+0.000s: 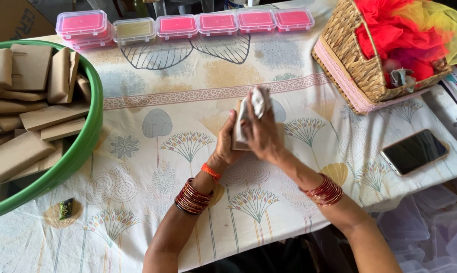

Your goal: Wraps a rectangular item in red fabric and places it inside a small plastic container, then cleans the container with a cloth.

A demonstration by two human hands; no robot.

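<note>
- Two hands met over one tan block (237, 145): left hand (227, 144) clamped on its side, right hand (261, 135) pressing a white cloth (254, 103) onto it, fingers closed.
- Many similar tan blocks (36, 119) lay in the green tub (89, 134), well left of the fingers; progress couldn't be judged.
- Six lidded boxes (188, 24) sat beyond the fingertips.
- Bare tablecloth (152, 167) around the fingers; basket (350, 65) and phone (414, 150) to the right, near the edge.

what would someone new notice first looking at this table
Probably the two hands at the centre: the left hand holds a tan block while the right hand presses a white cloth on it. At the left edge sits a big green tub piled with brown paper-wrapped bars. A row of pink-filled clear boxes lines the far edge, and a wicker basket of red and yellow netting stands top right.
</note>
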